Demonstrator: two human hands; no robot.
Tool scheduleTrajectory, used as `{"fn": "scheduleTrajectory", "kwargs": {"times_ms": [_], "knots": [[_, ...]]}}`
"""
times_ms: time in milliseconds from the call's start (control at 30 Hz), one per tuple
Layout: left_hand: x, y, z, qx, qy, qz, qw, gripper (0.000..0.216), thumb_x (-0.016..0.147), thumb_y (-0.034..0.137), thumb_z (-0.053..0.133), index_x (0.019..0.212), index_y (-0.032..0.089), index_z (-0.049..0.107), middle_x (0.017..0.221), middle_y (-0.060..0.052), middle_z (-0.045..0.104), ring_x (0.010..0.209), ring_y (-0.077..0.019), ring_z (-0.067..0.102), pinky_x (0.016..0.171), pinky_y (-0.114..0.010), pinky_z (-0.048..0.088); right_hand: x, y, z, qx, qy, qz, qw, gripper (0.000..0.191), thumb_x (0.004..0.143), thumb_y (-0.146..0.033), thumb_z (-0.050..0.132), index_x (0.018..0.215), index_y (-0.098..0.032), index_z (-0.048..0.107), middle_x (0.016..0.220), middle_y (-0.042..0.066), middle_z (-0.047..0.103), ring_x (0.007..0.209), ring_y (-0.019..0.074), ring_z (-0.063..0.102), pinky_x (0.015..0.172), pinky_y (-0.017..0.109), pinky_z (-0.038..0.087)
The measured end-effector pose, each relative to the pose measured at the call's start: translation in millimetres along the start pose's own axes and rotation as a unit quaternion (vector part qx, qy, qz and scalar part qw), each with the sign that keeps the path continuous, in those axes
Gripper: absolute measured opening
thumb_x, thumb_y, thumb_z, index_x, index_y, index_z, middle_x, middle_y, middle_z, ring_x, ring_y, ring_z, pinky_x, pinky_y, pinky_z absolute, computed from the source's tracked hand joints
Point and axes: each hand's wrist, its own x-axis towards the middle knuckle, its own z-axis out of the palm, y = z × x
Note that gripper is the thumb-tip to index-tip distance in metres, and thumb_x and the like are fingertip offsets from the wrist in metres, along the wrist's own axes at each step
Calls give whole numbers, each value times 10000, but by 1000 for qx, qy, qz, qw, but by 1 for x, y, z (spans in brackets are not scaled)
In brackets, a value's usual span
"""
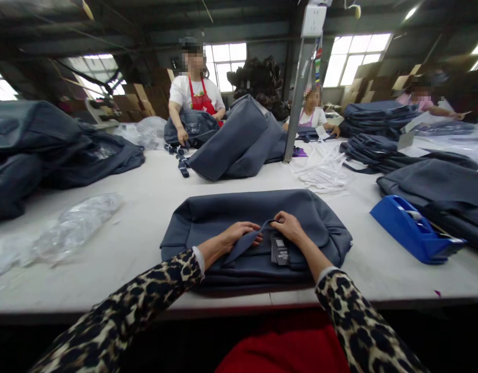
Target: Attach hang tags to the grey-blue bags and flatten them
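Observation:
A dark blue-grey bag (pixel 223 212) lies flat on the white table in front of me, near its front edge. My left hand (pixel 242 235) is closed around the bag's strap (pixel 242 247), which rises off the fabric. At the strap's upper end my right hand (pixel 288 227) pinches it between thumb and fingers. A black hang tag (pixel 279 252) with white print rests on the bag, just below my right hand. Whether the tag's string is also between my right fingertips, I cannot tell.
A blue tape dispenser (pixel 413 233) stands to the right. Clear plastic bags (pixel 77 223) lie at left. More blue-grey bags (pixel 239 142) are heaped beyond, beside a metal post (pixel 297 93). A co-worker in a red apron (pixel 202 96) handles a bag across the table; other people sit farther right.

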Motion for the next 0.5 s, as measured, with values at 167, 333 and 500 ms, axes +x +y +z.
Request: {"fn": "scheduleTrajectory", "kwargs": {"times_ms": [167, 333, 500], "knots": [[-23, 11, 11, 253, 36, 181, 950, 495, 965, 409, 527, 1431, 257, 458, 1545, -93, 403, 1447, -269, 339, 1211, -480, 254, -5, 27, 23, -21, 19, 17, 999, 125, 712, -316, 675, 776, -230, 608, 673, -35, 586, 675, 150, 535, 662, 265, 386], [-20, -10, 33, 482, -167, 180, 841, 652, 1001, 503, 423, 1570, 295, 181, 1644, -74, 162, 1517, -317, 120, 1202, -619, 81, -3, 10, 4, -10, 17, 6, 1000, 113, 679, -231, 697, 776, -228, 639, 690, -34, 613, 663, 142, 554, 676, 267, 432], [-20, -22, 32, 491, -152, 168, 841, 666, 1011, 544, 349, 1578, 311, 89, 1658, -35, 81, 1527, -287, 54, 1202, -610, 31, -98, -16, -27, 92, 201, 8, 975, 276, 823, -437, 618, 953, -199, 666, 913, 50, 692, 880, 198, 643, 861, 357, 509]]}}
